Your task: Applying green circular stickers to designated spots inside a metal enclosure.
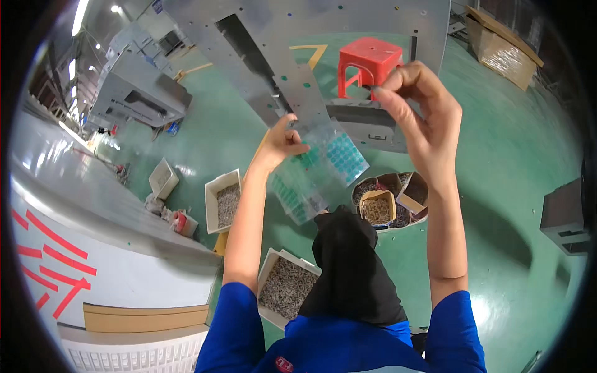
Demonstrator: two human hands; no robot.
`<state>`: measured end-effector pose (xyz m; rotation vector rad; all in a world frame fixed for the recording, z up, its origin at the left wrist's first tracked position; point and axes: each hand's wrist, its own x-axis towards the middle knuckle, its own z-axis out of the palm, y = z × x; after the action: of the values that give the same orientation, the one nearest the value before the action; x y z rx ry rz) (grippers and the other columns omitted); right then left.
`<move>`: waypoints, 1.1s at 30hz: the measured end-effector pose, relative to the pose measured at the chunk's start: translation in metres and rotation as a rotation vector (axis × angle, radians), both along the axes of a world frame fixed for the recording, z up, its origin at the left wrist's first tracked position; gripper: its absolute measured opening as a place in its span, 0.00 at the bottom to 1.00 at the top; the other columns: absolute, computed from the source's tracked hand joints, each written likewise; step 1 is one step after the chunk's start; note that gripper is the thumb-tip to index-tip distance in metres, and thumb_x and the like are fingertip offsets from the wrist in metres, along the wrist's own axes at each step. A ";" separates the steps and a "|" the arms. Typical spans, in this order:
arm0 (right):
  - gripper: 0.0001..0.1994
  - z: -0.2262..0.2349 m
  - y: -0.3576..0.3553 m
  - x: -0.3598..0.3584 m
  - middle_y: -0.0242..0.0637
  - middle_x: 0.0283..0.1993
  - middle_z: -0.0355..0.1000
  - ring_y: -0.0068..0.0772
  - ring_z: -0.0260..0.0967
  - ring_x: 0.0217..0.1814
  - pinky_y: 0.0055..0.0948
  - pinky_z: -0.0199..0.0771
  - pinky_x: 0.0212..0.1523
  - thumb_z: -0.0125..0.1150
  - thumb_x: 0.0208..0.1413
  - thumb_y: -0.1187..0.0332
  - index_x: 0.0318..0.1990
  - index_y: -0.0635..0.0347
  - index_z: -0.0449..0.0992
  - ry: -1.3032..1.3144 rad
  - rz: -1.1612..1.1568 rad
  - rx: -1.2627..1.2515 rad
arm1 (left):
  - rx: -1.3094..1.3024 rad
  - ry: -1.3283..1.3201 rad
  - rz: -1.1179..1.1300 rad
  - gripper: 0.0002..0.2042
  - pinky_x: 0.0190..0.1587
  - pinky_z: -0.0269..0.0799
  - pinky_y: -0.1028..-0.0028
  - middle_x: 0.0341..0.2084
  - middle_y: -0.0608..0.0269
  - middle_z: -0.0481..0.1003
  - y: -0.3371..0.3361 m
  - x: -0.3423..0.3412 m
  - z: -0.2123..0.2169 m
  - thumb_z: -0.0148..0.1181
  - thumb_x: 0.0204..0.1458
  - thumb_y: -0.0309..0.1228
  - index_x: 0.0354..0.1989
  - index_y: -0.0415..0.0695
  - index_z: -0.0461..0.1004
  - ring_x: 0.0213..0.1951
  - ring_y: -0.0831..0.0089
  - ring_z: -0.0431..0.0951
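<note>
Clear sticker sheet point(320, 171) with rows of teal dots hangs mid-frame, held up in the air just below the grey sheet-metal panel point(280, 56). Left hand point(280, 143) pinches the sheet's upper left corner, thumb and fingers closed on it. Right hand point(416, 115) is raised beside it, fingertips pinched together up near the panel's lower edge; something small may be between them, can't tell what. The panel is perforated, with a long slot cutout, and tilted across the top of view.

Below, on the green floor point(510, 161): round tray point(392, 199) with small cartons of fasteners, white box of screws point(287, 286) near the left forearm, another white box point(225, 202) further left. Red plastic stool point(368, 62) behind the panel. Grey machine cabinet point(134, 93) upper left. Cardboard box point(500, 46) upper right.
</note>
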<state>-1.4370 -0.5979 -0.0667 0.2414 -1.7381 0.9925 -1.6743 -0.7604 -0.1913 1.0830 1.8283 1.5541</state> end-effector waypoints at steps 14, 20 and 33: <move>0.05 0.054 0.020 0.034 0.32 0.23 0.71 0.16 0.69 0.20 0.11 0.64 0.19 0.60 0.54 0.75 0.32 0.69 0.72 0.095 0.201 -0.444 | 0.060 0.248 0.125 0.26 0.32 0.64 0.82 0.20 0.69 0.67 -0.042 0.129 -0.007 0.68 0.39 0.20 0.49 0.35 0.63 0.26 0.83 0.68; 0.06 0.041 0.032 0.022 0.32 0.21 0.70 0.14 0.65 0.17 0.12 0.61 0.16 0.60 0.54 0.74 0.32 0.69 0.73 0.122 0.235 -0.478 | 0.048 0.254 0.168 0.28 0.31 0.64 0.83 0.20 0.68 0.68 -0.056 0.160 0.002 0.68 0.38 0.19 0.50 0.35 0.62 0.25 0.84 0.67; 0.06 0.042 0.025 0.021 0.26 0.19 0.67 0.10 0.56 0.16 0.13 0.54 0.15 0.61 0.55 0.73 0.32 0.69 0.74 0.100 0.165 -0.424 | 0.022 0.315 0.237 0.27 0.33 0.67 0.80 0.18 0.66 0.70 -0.068 0.168 0.003 0.67 0.39 0.18 0.50 0.35 0.62 0.23 0.81 0.69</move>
<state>-1.4156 -0.5726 -0.0243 0.1587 -1.3941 1.4175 -1.5061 -0.8289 -0.1885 1.2134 2.2239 1.6098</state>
